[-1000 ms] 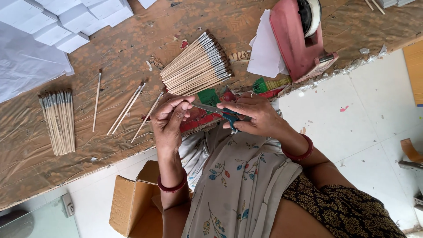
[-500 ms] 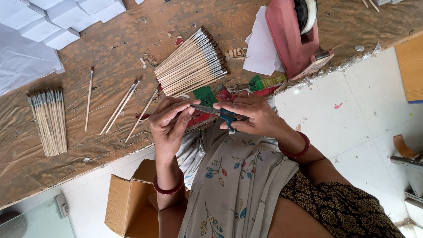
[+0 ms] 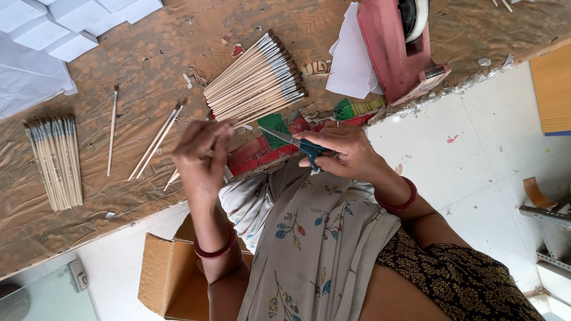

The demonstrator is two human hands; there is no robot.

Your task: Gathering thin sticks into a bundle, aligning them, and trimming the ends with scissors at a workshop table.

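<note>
Trimming brush tips looks like the step in hand, so I'd keep the right hand [image 3: 348, 156] steady, fingers curled thru the handles of the blue scissors [image 3: 297, 144], blades a little apart and pointing toward the left hand [image 3: 201, 159]. That hand is pinched shut on what seems a single paintbrush [image 3: 172, 178]; motion blur, so I can't tell the exact grip. I'd hold the brush close to its bristle end w/ the tip just between the blades, snipping lightly. Big bundle of brushes [image 3: 256, 80] lies just beyond on the brown table [image 3: 148, 53], smaller bundle [image 3: 55, 160] well apart at left.
</note>
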